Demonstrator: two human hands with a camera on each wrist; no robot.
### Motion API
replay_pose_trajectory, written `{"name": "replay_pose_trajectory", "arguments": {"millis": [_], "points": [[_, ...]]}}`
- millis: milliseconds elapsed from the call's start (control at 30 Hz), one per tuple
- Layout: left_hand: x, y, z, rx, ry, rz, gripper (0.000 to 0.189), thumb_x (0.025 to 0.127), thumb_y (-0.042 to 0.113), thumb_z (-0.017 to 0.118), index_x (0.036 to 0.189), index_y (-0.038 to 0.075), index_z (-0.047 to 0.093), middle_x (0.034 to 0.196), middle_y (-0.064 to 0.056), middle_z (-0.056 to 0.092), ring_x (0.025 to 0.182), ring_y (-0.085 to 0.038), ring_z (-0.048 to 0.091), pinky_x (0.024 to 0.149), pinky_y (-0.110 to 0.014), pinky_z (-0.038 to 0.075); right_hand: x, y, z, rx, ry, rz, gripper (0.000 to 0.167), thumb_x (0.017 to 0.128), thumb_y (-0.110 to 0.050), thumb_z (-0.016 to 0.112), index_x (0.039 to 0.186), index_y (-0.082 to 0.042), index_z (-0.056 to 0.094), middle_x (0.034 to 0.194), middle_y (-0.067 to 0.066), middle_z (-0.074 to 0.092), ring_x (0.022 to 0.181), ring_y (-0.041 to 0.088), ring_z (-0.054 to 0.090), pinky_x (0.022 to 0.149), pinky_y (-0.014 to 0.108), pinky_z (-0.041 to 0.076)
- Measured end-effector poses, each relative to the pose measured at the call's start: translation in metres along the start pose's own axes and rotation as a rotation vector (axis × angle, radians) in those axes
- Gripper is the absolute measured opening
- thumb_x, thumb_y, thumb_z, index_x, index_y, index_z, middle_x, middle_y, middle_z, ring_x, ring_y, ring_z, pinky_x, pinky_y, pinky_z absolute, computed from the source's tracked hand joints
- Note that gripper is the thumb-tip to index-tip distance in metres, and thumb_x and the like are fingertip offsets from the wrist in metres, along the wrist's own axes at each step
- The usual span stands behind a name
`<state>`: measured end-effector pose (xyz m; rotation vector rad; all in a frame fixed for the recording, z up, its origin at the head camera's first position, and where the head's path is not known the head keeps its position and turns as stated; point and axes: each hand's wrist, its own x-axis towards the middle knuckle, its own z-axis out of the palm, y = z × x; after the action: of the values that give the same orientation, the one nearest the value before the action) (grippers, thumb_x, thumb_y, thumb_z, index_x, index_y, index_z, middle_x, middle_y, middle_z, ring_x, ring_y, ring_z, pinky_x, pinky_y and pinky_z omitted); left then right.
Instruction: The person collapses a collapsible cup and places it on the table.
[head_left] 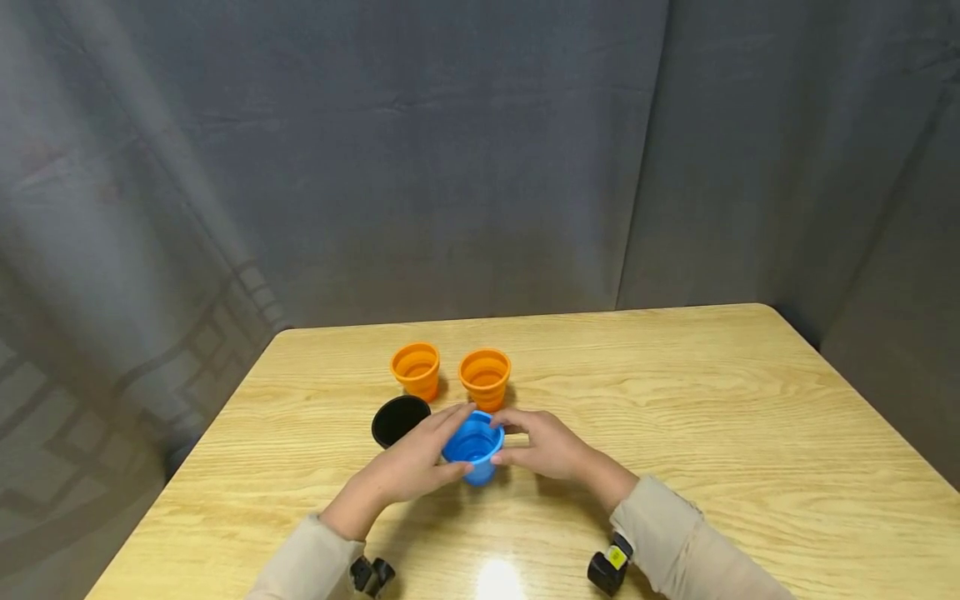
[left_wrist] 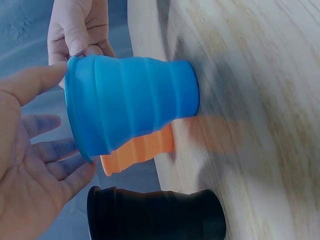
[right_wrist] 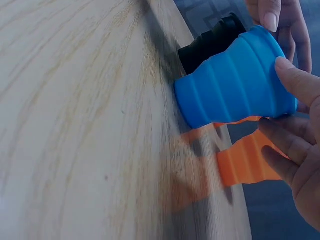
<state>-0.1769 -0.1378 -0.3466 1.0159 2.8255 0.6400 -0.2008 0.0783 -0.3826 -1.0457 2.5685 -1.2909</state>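
A blue collapsible cup [head_left: 472, 446] with ringed, stepped walls stands upright on the table, its mouth facing up. My left hand [head_left: 416, 460] holds its rim from the left, thumb on the near side and fingertips on the far side. From the right, my right hand [head_left: 546, 446] grips the same rim between thumb and fingers. In the left wrist view, the blue cup [left_wrist: 132, 105] tapers down to a base at the wooden surface. A black cup [head_left: 397, 419] of similar shape stands just left of it, partly hidden behind my left hand.
Two orange collapsible cups, a left one [head_left: 416, 367] and a right one [head_left: 485, 375], stand upright behind the blue and black cups. The light wooden table [head_left: 712, 417] reaches back to a grey curtain [head_left: 450, 167], which also hangs along both sides.
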Motion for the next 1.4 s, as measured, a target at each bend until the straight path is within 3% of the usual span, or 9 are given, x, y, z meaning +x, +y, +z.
{"name": "replay_pose_trajectory", "arguments": {"millis": [267,733,1067,1200,1400], "points": [[0.003,0.002,0.002,-0.022,0.023,0.026,0.065,0.082,0.031,0.058,0.135,0.007,0.027,0.133,-0.012,0.032,0.119,-0.027,0.033,0.093,-0.042,0.031,-0.006,0.002,-0.004,0.012,0.052,-0.015,0.038,0.076,-0.033,0.063,0.106,-0.011,0.054,0.106,-0.002,0.057,0.096,0.013,0.054,0.085,0.035,0.04],[0.004,0.011,0.004,-0.074,0.039,0.056,0.063,0.083,0.036,0.055,0.134,0.011,0.029,0.132,-0.007,0.036,0.118,-0.021,0.034,0.094,-0.039,0.031,-0.024,-0.002,-0.013,0.045,0.103,0.047,0.035,0.077,-0.032,0.063,0.106,-0.014,0.054,0.109,0.001,0.056,0.097,0.017,0.054,0.086,0.044,0.038],[0.003,0.013,0.008,-0.125,0.1,0.095,0.058,0.084,0.04,0.052,0.131,0.01,0.036,0.13,-0.006,0.039,0.117,-0.021,0.037,0.093,-0.04,0.033,-0.035,-0.041,-0.03,0.086,0.122,0.059,0.03,0.078,-0.011,0.063,0.104,-0.001,0.053,0.107,0.014,0.055,0.096,0.029,0.054,0.086,0.047,0.037],[0.003,0.014,0.009,-0.132,0.125,0.121,0.053,0.084,0.034,0.054,0.129,0.01,0.039,0.13,-0.006,0.038,0.117,-0.021,0.037,0.092,-0.039,0.034,-0.038,-0.035,-0.03,0.129,0.134,0.048,0.03,0.079,-0.012,0.063,0.104,-0.001,0.053,0.106,0.013,0.055,0.097,0.028,0.053,0.087,0.046,0.036],[0.002,0.016,0.009,-0.162,0.136,0.17,0.044,0.084,0.031,0.055,0.122,0.009,0.047,0.131,-0.005,0.039,0.117,-0.019,0.037,0.092,-0.037,0.034,-0.041,-0.017,-0.028,0.148,0.164,0.049,0.031,0.079,-0.023,0.062,0.106,-0.008,0.054,0.106,0.004,0.055,0.096,0.018,0.053,0.088,0.036,0.038]]}}
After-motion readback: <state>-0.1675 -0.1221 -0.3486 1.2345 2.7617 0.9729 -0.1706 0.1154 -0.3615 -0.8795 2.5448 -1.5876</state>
